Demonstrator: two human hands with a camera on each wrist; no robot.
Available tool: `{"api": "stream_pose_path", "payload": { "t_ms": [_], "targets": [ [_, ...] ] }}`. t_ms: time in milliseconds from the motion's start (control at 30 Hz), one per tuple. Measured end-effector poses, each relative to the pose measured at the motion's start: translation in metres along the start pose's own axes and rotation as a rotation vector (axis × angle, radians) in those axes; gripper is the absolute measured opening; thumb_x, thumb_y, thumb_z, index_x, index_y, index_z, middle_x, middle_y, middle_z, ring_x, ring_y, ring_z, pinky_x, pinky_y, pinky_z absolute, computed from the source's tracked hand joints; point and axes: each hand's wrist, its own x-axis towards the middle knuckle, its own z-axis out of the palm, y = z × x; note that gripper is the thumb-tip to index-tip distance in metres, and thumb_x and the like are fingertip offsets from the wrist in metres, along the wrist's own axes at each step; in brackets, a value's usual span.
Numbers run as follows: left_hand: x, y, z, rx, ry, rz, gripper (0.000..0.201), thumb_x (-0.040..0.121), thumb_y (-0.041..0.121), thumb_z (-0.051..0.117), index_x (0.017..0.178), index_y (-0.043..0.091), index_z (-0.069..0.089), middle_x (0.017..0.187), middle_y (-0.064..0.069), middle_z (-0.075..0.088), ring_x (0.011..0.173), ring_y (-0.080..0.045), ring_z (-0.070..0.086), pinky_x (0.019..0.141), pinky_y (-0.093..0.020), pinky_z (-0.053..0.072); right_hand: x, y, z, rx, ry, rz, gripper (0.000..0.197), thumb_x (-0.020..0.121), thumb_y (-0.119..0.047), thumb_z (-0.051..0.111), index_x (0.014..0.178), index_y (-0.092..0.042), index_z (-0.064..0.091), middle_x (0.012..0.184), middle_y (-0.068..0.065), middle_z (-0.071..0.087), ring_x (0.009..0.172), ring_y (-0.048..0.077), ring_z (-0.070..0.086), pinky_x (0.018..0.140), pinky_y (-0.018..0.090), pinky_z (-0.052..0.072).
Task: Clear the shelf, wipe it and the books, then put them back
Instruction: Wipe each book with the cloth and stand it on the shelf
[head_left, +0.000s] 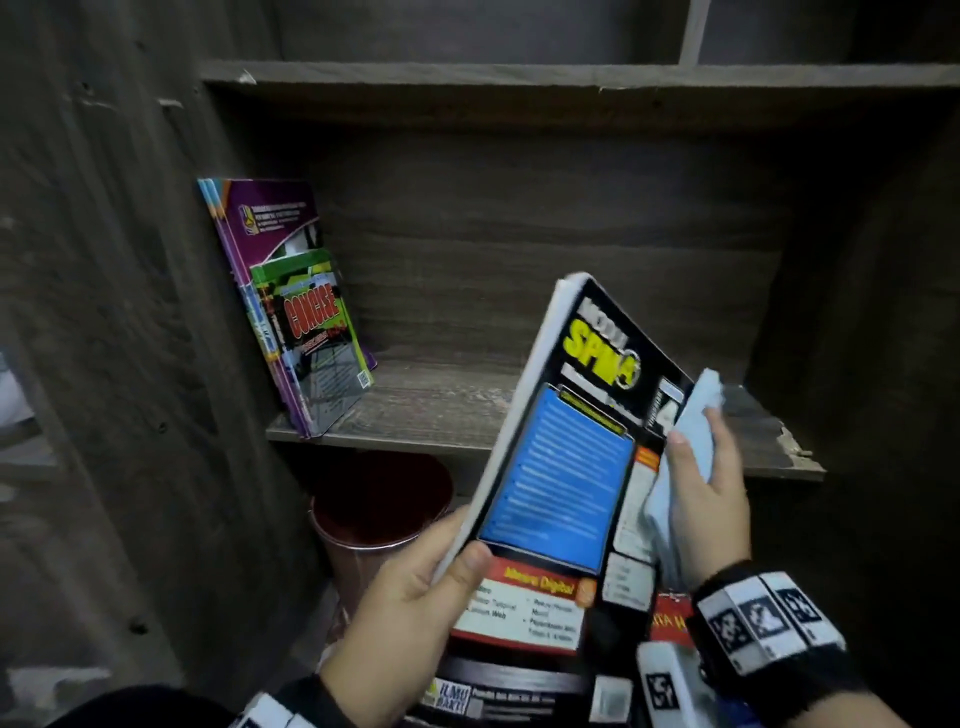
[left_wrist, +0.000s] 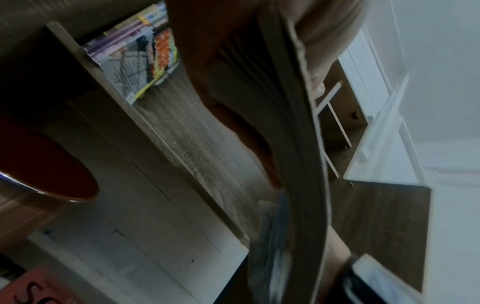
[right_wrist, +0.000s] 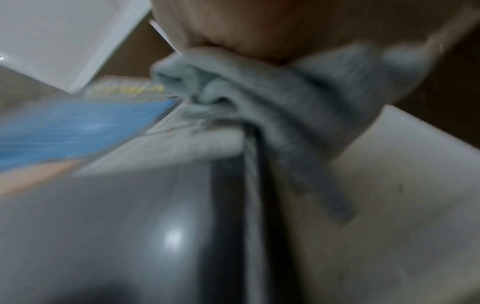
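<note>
Step in hand: wiping a book. At lower centre of the head view, the left hand (head_left: 415, 577) grips the black book (head_left: 566, 457) by its lower edge. The right hand (head_left: 706, 478) presses a pale blue cloth (head_left: 691, 415) against its right edge. Next, probably: finish the wipe, then stand it on the shelf (head_left: 441, 410) beside the leaning books (head_left: 296, 306) at centre left.

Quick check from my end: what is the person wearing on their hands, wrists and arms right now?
Both hands are bare, no gloves. The right hand has a black wristband carrying white blocks printed with black square tracking markers, plus a white marked block beside it. The left hand has a dark sleeve with a similar black-and-white marked band at the wrist, only partly visible.
</note>
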Motion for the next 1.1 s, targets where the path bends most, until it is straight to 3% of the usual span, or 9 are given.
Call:
{"api": "stream_pose_path", "payload": {
  "t_ms": [167, 267, 300, 367, 400, 467, 600, 833, 1100],
  "targets": [
    [0.019, 0.021, -0.04, -0.019, 0.215, 0.115, 0.055, 0.079, 0.06, 0.062, 0.122, 0.026, 0.063, 0.119, 0.0, 0.069, 0.111, -0.018, 0.065, 0.093, -0.029, 0.052, -0.025, 0.018, 0.015, 0.347, -0.604, 0.294, 0.094, 0.045, -0.054, 0.09, 0.125, -0.017, 0.059, 0.121, 0.005, 0.067, 0.111, 0.021, 0.064, 0.101, 0.042, 0.044],
    [0.026, 0.033, -0.067, -0.096, 0.227, 0.123, 0.058, 0.071, 0.064, 0.068, 0.116, 0.027, 0.065, 0.117, -0.008, 0.069, 0.103, -0.022, 0.068, 0.085, -0.033, 0.056, -0.034, 0.008, 0.014, 0.51, -0.888, 0.406, 0.087, 0.033, -0.029, 0.098, 0.11, -0.004, 0.069, 0.107, 0.017, 0.071, 0.095, 0.023, 0.071, 0.078, 0.03, 0.056],
    [0.029, 0.037, -0.075, -0.141, 0.203, 0.101, 0.054, 0.071, 0.06, 0.07, 0.114, 0.027, 0.066, 0.116, -0.011, 0.069, 0.1, -0.024, 0.069, 0.081, -0.033, 0.057, -0.033, 0.002, 0.013, 0.582, -0.972, 0.423, 0.072, 0.041, -0.016, 0.096, 0.105, 0.002, 0.07, 0.103, 0.019, 0.071, 0.089, 0.02, 0.072, 0.071, 0.023, 0.056],
    [0.034, 0.042, -0.085, -0.198, 0.143, 0.057, 0.05, 0.072, 0.052, 0.071, 0.114, 0.025, 0.066, 0.114, -0.013, 0.069, 0.097, -0.026, 0.069, 0.076, -0.034, 0.058, -0.041, -0.014, 0.019, 0.661, -1.087, 0.259, 0.041, 0.088, 0.005, 0.058, 0.128, 0.011, 0.053, 0.125, 0.027, 0.058, 0.115, 0.025, 0.06, 0.095, 0.027, 0.048],
    [0.038, 0.043, -0.089, -0.192, 0.112, 0.054, 0.051, 0.072, 0.049, 0.071, 0.115, 0.023, 0.066, 0.114, -0.013, 0.069, 0.096, -0.025, 0.069, 0.075, -0.033, 0.058, -0.044, -0.015, 0.018, 0.703, -1.073, 0.175, 0.042, 0.097, 0.007, 0.039, 0.138, 0.011, 0.037, 0.136, 0.031, 0.045, 0.128, 0.036, 0.047, 0.107, 0.039, 0.038],
    [0.049, 0.045, -0.093, -0.127, 0.089, 0.049, 0.042, 0.077, 0.041, 0.068, 0.114, 0.02, 0.066, 0.107, -0.01, 0.072, 0.09, -0.021, 0.07, 0.072, -0.029, 0.057, -0.052, -0.015, 0.023, 0.596, -1.073, 0.19, 0.055, 0.087, -0.001, 0.062, 0.137, 0.009, 0.04, 0.136, 0.036, 0.041, 0.125, 0.05, 0.043, 0.107, 0.053, 0.037],
    [0.073, 0.039, -0.106, 0.017, 0.211, -0.005, 0.019, 0.095, 0.016, 0.049, 0.105, 0.015, 0.066, 0.083, 0.001, 0.075, 0.072, -0.01, 0.069, 0.064, -0.022, 0.054, -0.069, -0.03, 0.04, 0.34, -0.807, 0.12, 0.081, 0.03, -0.019, 0.098, 0.103, 0.0, 0.069, 0.103, 0.017, 0.072, 0.094, 0.023, 0.071, 0.071, 0.02, 0.055],
    [0.115, 0.007, -0.165, 0.118, 0.8, -0.057, 0.015, 0.101, 0.018, 0.045, 0.101, 0.016, 0.06, 0.084, -0.006, 0.061, 0.058, -0.013, 0.055, 0.051, -0.026, 0.047, -0.046, -0.045, 0.119, -0.008, -0.553, -0.225, 0.036, 0.083, 0.003, 0.067, 0.095, -0.031, 0.063, 0.082, -0.033, 0.068, 0.085, -0.013, 0.063, 0.069, 0.001, 0.044],
    [0.131, -0.025, -0.189, 0.082, 0.759, -0.324, 0.031, 0.096, 0.0, 0.046, 0.125, 0.004, 0.056, 0.086, -0.009, 0.063, 0.064, -0.021, 0.059, 0.062, -0.031, 0.052, 0.001, -0.052, 0.249, -0.578, -0.449, -0.442, 0.051, 0.092, -0.019, 0.053, 0.141, -0.03, 0.041, 0.118, 0.013, 0.059, 0.105, 0.033, 0.058, 0.08, 0.033, 0.048]
  ]
}}
